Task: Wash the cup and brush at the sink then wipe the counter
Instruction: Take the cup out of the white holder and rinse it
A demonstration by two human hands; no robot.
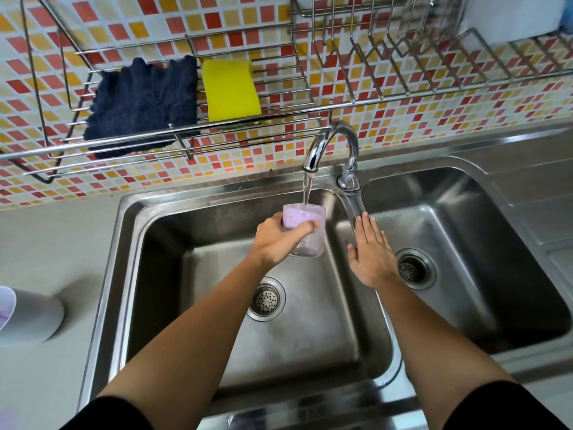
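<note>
My left hand (279,240) grips a translucent purple cup (305,217) upright over the left sink basin (161,274). Water runs from the chrome faucet (335,141) straight into the cup. My right hand (370,252) is flat with fingers spread, resting on the faucet's lever handle (352,200) at the divider between the two basins. It holds nothing. No brush is visible.
A dark blue cloth (142,103) and a yellow sponge (231,90) lie in a wire rack on the tiled wall. A dish rack (434,57) hangs at upper right. The right basin (496,243) has a drain (414,270). A grey container (28,315) stands on the left counter.
</note>
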